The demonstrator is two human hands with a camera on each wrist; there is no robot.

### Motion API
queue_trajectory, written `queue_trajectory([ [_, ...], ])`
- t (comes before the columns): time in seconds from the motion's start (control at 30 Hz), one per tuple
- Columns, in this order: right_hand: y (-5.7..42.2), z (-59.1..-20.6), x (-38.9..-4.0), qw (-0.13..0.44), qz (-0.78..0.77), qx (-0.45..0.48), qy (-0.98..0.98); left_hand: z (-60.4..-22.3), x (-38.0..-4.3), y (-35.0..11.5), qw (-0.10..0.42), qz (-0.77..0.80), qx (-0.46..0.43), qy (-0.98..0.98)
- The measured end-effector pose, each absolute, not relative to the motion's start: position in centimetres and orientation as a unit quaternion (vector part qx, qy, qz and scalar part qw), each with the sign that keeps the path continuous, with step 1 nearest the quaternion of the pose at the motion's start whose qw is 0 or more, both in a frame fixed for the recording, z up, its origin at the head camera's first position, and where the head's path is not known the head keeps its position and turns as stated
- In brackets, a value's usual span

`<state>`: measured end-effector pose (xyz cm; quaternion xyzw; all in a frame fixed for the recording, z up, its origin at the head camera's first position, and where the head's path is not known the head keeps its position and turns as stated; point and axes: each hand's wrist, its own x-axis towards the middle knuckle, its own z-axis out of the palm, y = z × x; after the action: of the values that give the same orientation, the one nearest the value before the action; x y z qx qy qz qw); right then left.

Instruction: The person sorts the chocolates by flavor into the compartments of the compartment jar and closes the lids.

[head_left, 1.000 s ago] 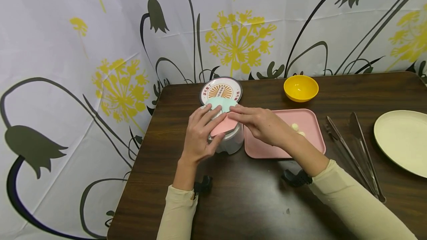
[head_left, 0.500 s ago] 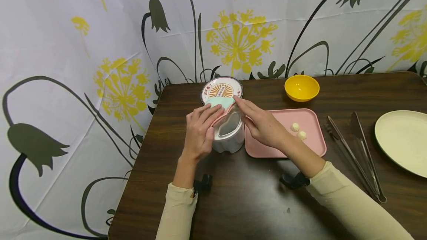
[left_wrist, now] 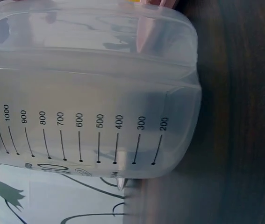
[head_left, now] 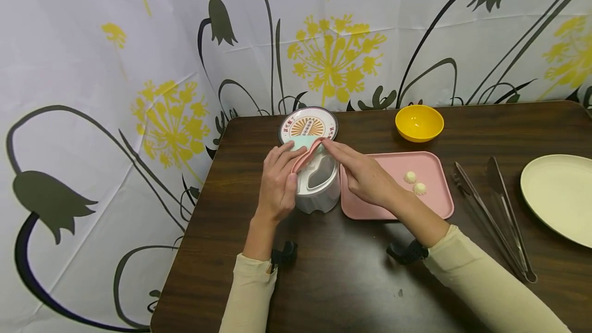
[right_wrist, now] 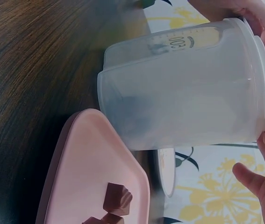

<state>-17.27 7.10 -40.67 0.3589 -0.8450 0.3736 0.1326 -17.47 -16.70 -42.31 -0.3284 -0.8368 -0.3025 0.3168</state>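
A translucent plastic storage container (head_left: 319, 199) stands on the table, with printed level marks in the left wrist view. Its lid has a pink flap (head_left: 307, 158), tilted up, and a mint-green flap (head_left: 301, 141). The near compartment's mouth shows uncovered. My left hand (head_left: 276, 181) rests on the left side of the lid, fingers stretched across it and thumb at the near rim. Straight fingertips of my right hand (head_left: 370, 174) touch the pink flap's raised edge, with the thumb standing apart in the right wrist view. What lies under the left fingers is hidden.
A pink tray (head_left: 381, 212) right of the container bears small ridged pieces (head_left: 419, 189), brown in the right wrist view. Behind stand a patterned plate (head_left: 309, 121) and a yellow bowl (head_left: 419, 123). Tongs (head_left: 485, 220) and a cream plate (head_left: 561, 197) lie right.
The pink flap has swung up from lying over the compartment, exposing its mouth. My right hand has shifted slightly with the flap's edge; my left hand stays on the lid.
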Motion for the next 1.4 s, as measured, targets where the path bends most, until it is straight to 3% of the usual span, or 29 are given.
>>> queue_trajectory([
  [0.73, 8.2, -41.2, -15.8, 0.100, 0.360, 0.327, -0.868, -43.0, -17.6, -16.6, 0.338, -0.304, -0.331, -0.827],
  [1.0, 12.5, -42.4, -13.1, 0.150, 0.400, 0.191, -0.884, -43.1, -17.7, -16.4, 0.337, -0.310, -0.336, -0.823],
  [1.17, 16.7, -43.2, -10.7, 0.190, 0.345, 0.058, -0.917, -43.2, -17.7, -16.3, 0.344, -0.311, -0.330, -0.822],
  [1.4, 22.1, -44.6, -7.7, 0.151, 0.255, -0.095, -0.950, -43.3, -17.7, -16.2, 0.349, -0.311, -0.326, -0.822],
])
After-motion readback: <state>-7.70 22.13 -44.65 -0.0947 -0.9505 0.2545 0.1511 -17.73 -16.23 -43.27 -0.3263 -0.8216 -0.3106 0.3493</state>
